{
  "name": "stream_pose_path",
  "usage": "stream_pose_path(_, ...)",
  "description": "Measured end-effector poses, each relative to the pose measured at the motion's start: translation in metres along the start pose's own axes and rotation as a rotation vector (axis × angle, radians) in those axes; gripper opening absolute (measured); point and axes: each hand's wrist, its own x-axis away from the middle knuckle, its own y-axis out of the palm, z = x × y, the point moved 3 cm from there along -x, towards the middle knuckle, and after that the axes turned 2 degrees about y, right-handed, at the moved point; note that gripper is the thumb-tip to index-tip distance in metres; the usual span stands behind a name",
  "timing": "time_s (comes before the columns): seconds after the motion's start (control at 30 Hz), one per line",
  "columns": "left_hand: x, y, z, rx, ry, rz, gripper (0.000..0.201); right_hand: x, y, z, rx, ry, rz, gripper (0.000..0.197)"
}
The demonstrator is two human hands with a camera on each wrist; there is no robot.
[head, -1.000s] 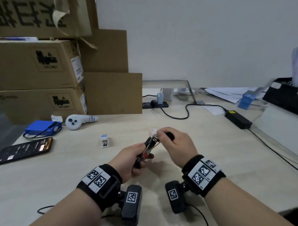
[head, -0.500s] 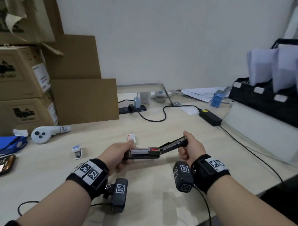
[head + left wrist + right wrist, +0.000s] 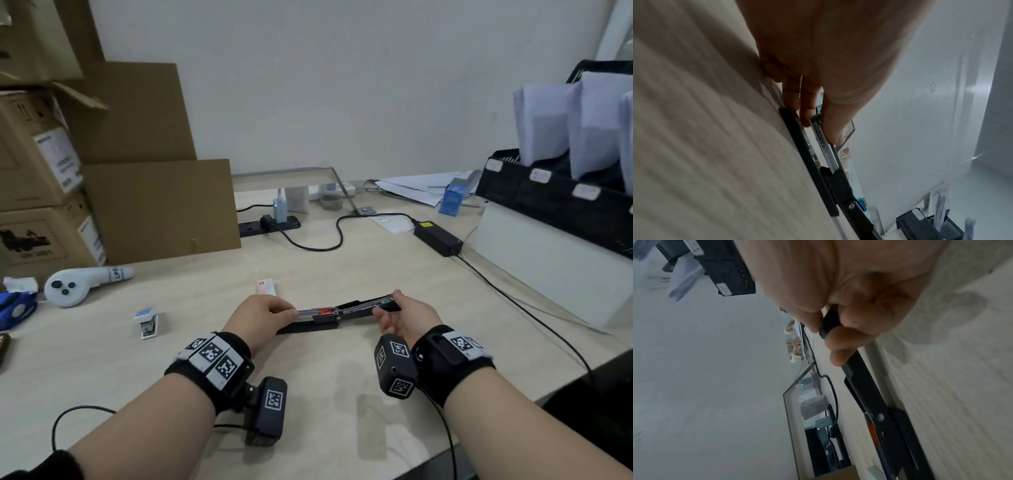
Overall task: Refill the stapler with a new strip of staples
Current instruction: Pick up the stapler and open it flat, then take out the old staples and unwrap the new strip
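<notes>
A black stapler [image 3: 325,317] lies opened out almost flat on the pale wooden table [image 3: 342,394], its metal magazine rail and a red part showing at the middle. My left hand [image 3: 291,312] pinches the rail's left end; in the left wrist view the thumb [image 3: 835,128] sits on the rail [image 3: 826,149] with fingers under it above the base. My right hand [image 3: 387,306] grips the tip of the black lid [image 3: 865,374] between thumb and curled fingers [image 3: 846,339]. A small pink-and-white staple box [image 3: 267,287] rests just behind the left hand.
A small blue-and-white stapler [image 3: 147,322] and a white controller [image 3: 78,282] lie at the left, before stacked cardboard boxes [image 3: 48,205]. A power adapter [image 3: 436,238] and its cable [image 3: 513,298] cross the right side. A black file tray [image 3: 555,202] stands far right.
The stapler went from gripped shut in both hands to swung open. Since half a second ago the lid has dropped from a raised angle to nearly level, and the base now lies on the table.
</notes>
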Motion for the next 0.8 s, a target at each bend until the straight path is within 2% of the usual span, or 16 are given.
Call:
stream_pose_path(0.1,0.003,-0.005,0.001,0.022,-0.002,0.036,0.014,0.0,-0.001,0.002,-0.076,-0.02,0.003,0.034)
stream_pose_path(0.17,0.008,-0.02,-0.001,0.039,-0.001,0.1,0.012,0.0,-0.005,0.0,-0.112,-0.128,0.029,0.016)
stream_pose_path(0.2,0.01,-0.03,-0.002,0.029,0.006,0.14,0.01,0.0,-0.007,-0.003,-0.117,-0.2,0.047,0.013)
stream_pose_path(0.3,0.02,-0.071,-0.011,-0.098,0.015,0.281,0.009,0.007,-0.006,-0.011,-0.048,-0.325,0.027,0.016)
stream_pose_path(0.37,0.025,-0.1,-0.022,-0.236,-0.058,0.344,0.013,0.012,0.001,-0.014,0.003,-0.346,-0.031,0.015)
stream_pose_path(0.47,0.026,-0.133,-0.05,-0.452,-0.306,0.301,0.026,0.021,0.014,-0.017,0.071,-0.387,-0.096,0.013)
stream_pose_path(0.53,0.027,-0.14,-0.066,-0.412,-0.404,0.231,0.04,0.026,0.024,-0.017,0.12,-0.413,-0.127,0.013)
stream_pose_path(0.63,0.029,-0.129,-0.071,-0.322,-0.381,0.151,0.043,0.03,0.035,-0.012,0.194,-0.434,-0.162,0.015)
stream_pose_path(0.8,0.025,-0.113,-0.063,-0.288,-0.203,0.177,0.039,0.037,0.047,0.001,0.305,-0.436,-0.211,0.017)
